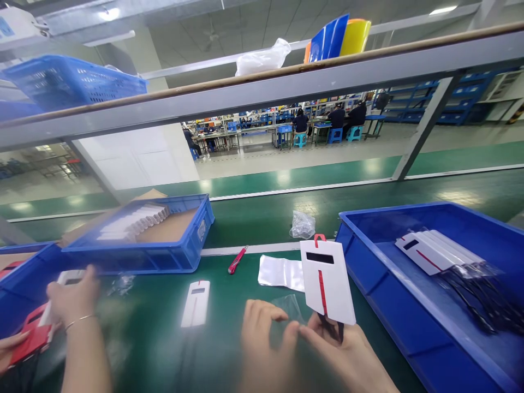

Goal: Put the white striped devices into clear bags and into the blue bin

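Note:
My right hand [347,352] grips a white flat device [329,286] near its lower end. The device stands upright, with a dark window, a red stripe, a red loop on top and black cable at its base. My left hand [266,338], partly blurred, pinches a small clear plastic bag [291,307] just left of the device. The tips of both hands almost meet there. Flat on the green table behind them lies a stack of clear bags [280,273]. A similar white device [195,304] rests left of my left hand.
At right, a blue bin [409,316] holds several white devices [440,251] with black cables. A blue tray [192,234] holds white parts. A red utility knife [237,260] and crumpled plastic [303,224] lie mid-table. Another person's hand [76,297] handles a white device at left.

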### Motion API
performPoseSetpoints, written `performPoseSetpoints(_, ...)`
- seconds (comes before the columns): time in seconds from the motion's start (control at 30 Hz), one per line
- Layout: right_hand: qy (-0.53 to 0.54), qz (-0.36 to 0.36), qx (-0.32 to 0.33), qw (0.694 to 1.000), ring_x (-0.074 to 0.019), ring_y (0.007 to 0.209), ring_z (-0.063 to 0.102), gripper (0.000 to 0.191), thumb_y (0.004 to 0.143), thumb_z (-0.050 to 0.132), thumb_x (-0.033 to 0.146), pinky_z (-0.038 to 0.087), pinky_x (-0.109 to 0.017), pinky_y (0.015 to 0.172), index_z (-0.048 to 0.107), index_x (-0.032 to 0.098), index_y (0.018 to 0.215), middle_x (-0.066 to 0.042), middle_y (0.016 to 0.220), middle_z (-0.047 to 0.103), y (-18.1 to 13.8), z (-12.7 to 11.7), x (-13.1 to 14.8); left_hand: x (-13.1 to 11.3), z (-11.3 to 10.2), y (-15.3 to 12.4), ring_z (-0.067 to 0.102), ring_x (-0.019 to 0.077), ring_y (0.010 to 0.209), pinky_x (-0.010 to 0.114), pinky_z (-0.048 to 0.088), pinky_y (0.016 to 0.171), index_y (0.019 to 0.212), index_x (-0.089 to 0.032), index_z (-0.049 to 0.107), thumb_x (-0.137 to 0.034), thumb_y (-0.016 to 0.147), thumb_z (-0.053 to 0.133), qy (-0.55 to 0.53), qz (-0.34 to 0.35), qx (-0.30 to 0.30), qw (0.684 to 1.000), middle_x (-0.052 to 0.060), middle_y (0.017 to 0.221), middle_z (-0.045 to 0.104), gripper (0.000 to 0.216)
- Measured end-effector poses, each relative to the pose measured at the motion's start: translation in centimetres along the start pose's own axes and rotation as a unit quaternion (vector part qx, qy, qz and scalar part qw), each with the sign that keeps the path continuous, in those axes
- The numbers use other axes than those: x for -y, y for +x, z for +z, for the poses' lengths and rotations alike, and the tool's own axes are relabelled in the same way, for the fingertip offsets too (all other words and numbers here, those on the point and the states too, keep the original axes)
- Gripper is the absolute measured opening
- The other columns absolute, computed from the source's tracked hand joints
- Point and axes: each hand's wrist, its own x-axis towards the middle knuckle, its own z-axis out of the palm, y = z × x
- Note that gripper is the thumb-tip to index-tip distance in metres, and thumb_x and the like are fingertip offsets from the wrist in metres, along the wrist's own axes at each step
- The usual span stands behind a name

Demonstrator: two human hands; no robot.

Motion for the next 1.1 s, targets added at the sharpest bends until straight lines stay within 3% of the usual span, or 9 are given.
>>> performPoseSetpoints(0.1,0.008,0.001,0.011,1.000,-0.0190,0.067,0.058,0.035,0.082,0.069,0.054,0.048,-0.026,0.062,0.064,0.021,0.073,-0.001,0.071,0.062,-0.4,0.1,-0.2,-0.4,0.5,0.0,0.052,0.0163,0.076,0.027,0.039,0.070,0.075,-0.020,0.054,-0.021,0.086,0.060,-0.041,-0.064,0.085,0.993,0.000,0.077,0.055,0.013)
performPoseSetpoints(0.2,0.028,-0.013,0.043,0.999,-0.0208,0.079,0.063,0.024,0.081,0.071,0.044,0.050,-0.025,0.071,0.062,0.021,0.078,0.000,0.080,0.065,-0.7,-0.2,0.4,-0.7,0.4,0.6,0.053,0.0153,0.073,0.027,0.040,0.069,0.072,-0.020,0.052,-0.018,0.087,0.054,-0.074,-0.131,0.128,0.980,0.000,0.075,0.054,0.016)
performPoseSetpoints(0.3,0.019,-0.012,0.082,0.996,-0.0232,0.093,0.062,0.020,0.078,0.073,0.037,0.048,-0.025,0.078,0.063,0.022,0.086,0.000,0.088,0.066,-0.7,-1.0,1.3,-1.2,0.0,1.2,0.056,0.0169,0.074,0.029,0.044,0.071,0.073,-0.019,0.058,-0.023,0.089,0.055,-0.087,-0.132,0.153,0.975,0.002,0.076,0.059,0.018)
performPoseSetpoints(0.4,-0.009,0.000,0.115,0.993,-0.0205,0.081,0.056,0.033,0.084,0.066,0.052,0.044,-0.026,0.070,0.063,0.019,0.082,0.000,0.080,0.060,-0.3,-1.8,1.8,-1.7,-0.5,1.4,0.060,0.0199,0.073,0.032,0.048,0.069,0.073,-0.021,0.065,-0.032,0.090,0.061,-0.094,-0.105,0.170,0.975,0.004,0.075,0.065,0.020)
performPoseSetpoints(0.53,-0.057,-0.004,0.102,0.993,-0.0169,0.070,0.047,0.042,0.089,0.055,0.060,0.038,-0.026,0.062,0.057,0.020,0.077,0.003,0.073,0.050,0.4,-2.6,1.0,-1.9,-1.2,1.5,0.060,0.0211,0.066,0.034,0.050,0.064,0.072,-0.028,0.067,-0.040,0.091,0.060,-0.071,-0.099,0.150,0.981,0.002,0.070,0.066,0.023)
performPoseSetpoints(0.73,-0.170,-0.019,0.005,0.985,-0.0213,0.076,0.057,0.028,0.091,0.054,0.047,0.044,-0.029,0.069,0.063,0.021,0.084,0.001,0.077,0.060,1.1,-3.1,-0.7,-2.1,-0.8,1.0,0.059,0.0224,0.060,0.035,0.051,0.057,0.067,-0.032,0.064,-0.044,0.088,0.063,0.001,-0.060,0.072,0.996,0.002,0.064,0.064,0.024)
performPoseSetpoints(0.9,-0.093,-0.017,0.059,0.994,-0.0281,0.101,0.065,0.024,0.084,0.066,0.038,0.050,-0.028,0.085,0.067,0.020,0.100,-0.003,0.101,0.073,0.8,-2.3,-0.1,-2.4,1.3,-0.3,0.059,0.0241,0.059,0.037,0.053,0.058,0.067,-0.034,0.062,-0.049,0.089,0.058,0.015,-0.029,0.057,0.998,0.004,0.062,0.061,0.027)
performPoseSetpoints(1.0,-0.060,-0.007,0.077,0.995,-0.0260,0.089,0.065,0.018,0.082,0.068,0.038,0.050,-0.026,0.073,0.064,0.020,0.086,0.000,0.088,0.070,0.7,-1.7,0.5,-2.3,2.2,-1.2,0.060,0.0239,0.060,0.037,0.054,0.059,0.066,-0.034,0.062,-0.049,0.090,0.056,0.004,-0.014,0.062,0.998,0.005,0.062,0.060,0.029)
performPoseSetpoints(1.1,-0.053,0.013,0.074,0.996,-0.0214,0.076,0.060,0.026,0.083,0.066,0.045,0.046,-0.025,0.064,0.058,0.021,0.077,0.001,0.077,0.063,1.0,-1.1,0.5,-2.1,2.4,-2.1,0.060,0.0231,0.059,0.037,0.054,0.059,0.064,-0.033,0.062,-0.048,0.089,0.057,-0.019,-0.030,0.089,0.995,0.004,0.062,0.058,0.030)
